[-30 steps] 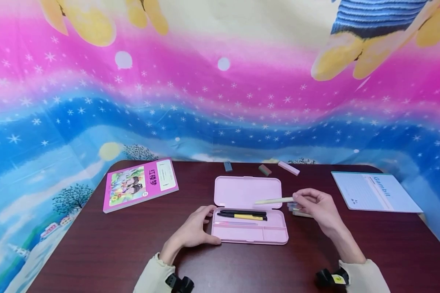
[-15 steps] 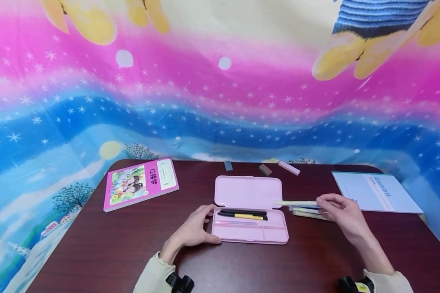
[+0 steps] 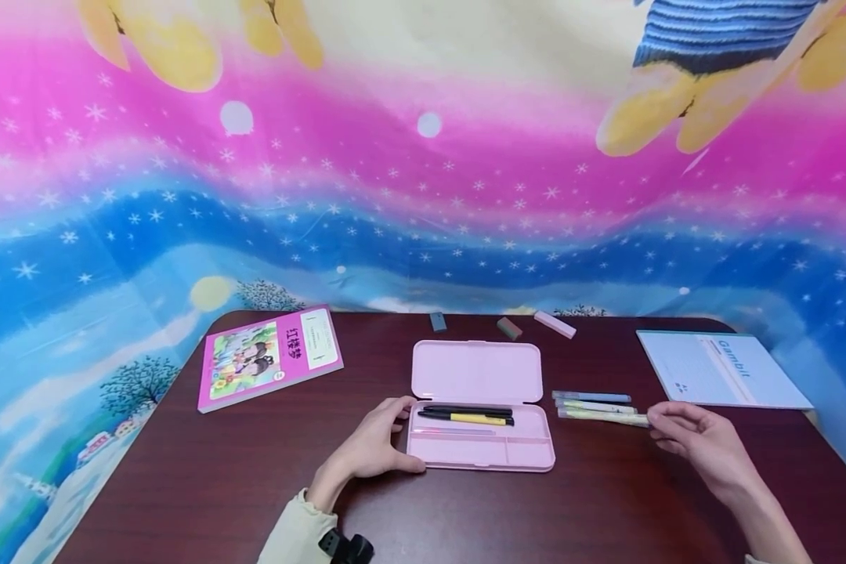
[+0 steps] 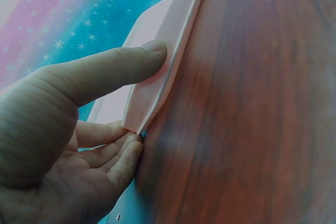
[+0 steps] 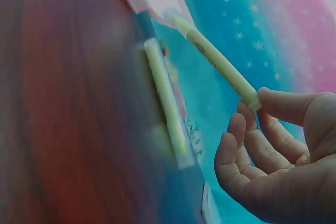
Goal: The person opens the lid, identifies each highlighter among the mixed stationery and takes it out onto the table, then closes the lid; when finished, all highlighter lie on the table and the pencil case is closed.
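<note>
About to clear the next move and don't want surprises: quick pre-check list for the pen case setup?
1. Pink case open: ok, lid laid back.
2. Case steadied: ok, left hand grips its left end.
3. Marker secured: ok, right hand pinches the yellow marker by one end.
4. Room inside: ok, front compartments look bare; pens lie in the rear one.
5. Held marker over case: not ok, it is right of it in the head view.
6. Count of other markers: cannot tell, they overlap.
</note>
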The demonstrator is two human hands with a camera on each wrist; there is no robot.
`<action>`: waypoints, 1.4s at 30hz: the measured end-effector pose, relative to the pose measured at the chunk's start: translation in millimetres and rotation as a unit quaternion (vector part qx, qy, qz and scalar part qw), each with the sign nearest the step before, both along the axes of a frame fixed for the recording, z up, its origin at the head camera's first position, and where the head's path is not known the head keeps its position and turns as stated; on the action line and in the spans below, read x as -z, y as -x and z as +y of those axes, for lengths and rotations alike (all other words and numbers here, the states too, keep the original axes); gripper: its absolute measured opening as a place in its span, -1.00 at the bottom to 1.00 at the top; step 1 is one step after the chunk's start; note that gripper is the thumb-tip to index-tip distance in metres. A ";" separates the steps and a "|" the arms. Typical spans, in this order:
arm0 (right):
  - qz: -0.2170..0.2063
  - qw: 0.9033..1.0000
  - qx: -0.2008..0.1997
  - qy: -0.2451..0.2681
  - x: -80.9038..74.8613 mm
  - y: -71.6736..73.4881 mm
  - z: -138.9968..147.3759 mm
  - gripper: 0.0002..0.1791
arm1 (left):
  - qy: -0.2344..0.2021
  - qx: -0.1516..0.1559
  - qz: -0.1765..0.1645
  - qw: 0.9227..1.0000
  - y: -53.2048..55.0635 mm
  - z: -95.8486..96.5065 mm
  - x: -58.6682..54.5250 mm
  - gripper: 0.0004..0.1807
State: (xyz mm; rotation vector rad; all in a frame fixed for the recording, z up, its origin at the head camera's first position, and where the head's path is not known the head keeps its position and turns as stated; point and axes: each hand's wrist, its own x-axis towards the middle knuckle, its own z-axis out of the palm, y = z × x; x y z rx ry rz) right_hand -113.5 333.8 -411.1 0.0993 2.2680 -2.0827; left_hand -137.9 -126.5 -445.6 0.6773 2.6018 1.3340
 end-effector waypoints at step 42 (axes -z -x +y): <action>0.046 0.891 -0.003 -0.452 15.3 13.2 7.1 -0.86 | 0.006 -0.005 -0.009 1.000 -0.2 -0.6 -0.5 -0.05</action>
